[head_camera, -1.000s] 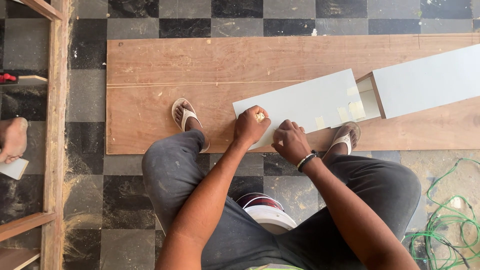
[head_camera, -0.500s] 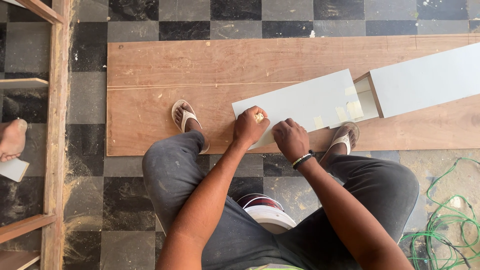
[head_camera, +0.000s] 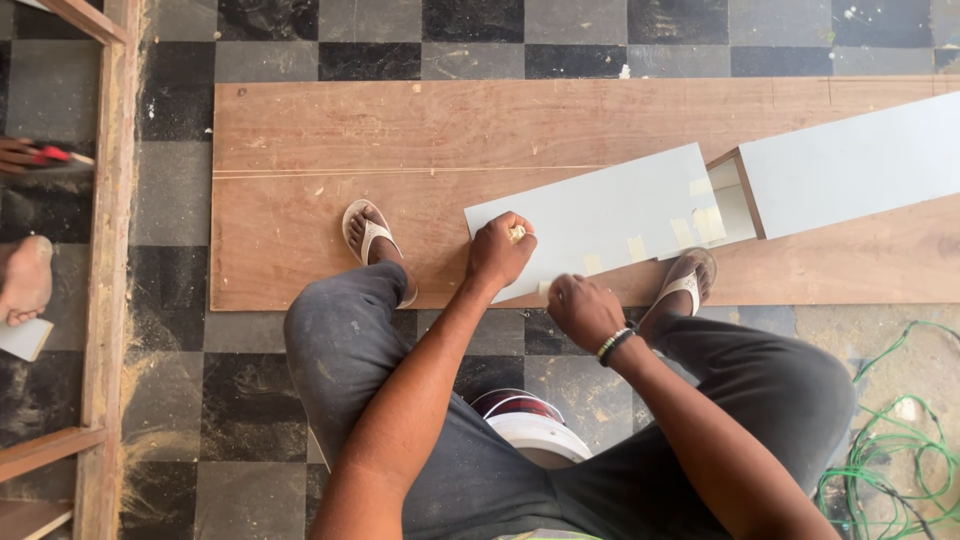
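A pale grey laminate panel (head_camera: 610, 210) lies tilted on a large brown plywood sheet (head_camera: 400, 150). My left hand (head_camera: 500, 250) rests on the panel's near-left corner, fingers closed around a small yellowish piece (head_camera: 517, 233). My right hand (head_camera: 583, 312), with a beaded wristband, is closed at the panel's near edge; what it pinches is hidden. Pale tape strips (head_camera: 700, 225) dot the panel's right end. My sandalled feet (head_camera: 372, 240) stand on the plywood.
A second grey panel over a small wooden box frame (head_camera: 850, 165) lies at the right. A wooden frame (head_camera: 105, 250) runs down the left, with another person's foot (head_camera: 25, 280) and hand beyond it. Green cord (head_camera: 890, 440) coils at lower right. A white and red stool (head_camera: 530, 425) sits beneath me.
My right hand has slid down and left along the panel's near edge. My left hand has stayed on the corner. At far left, the other person's hand with a red tool has come into view.
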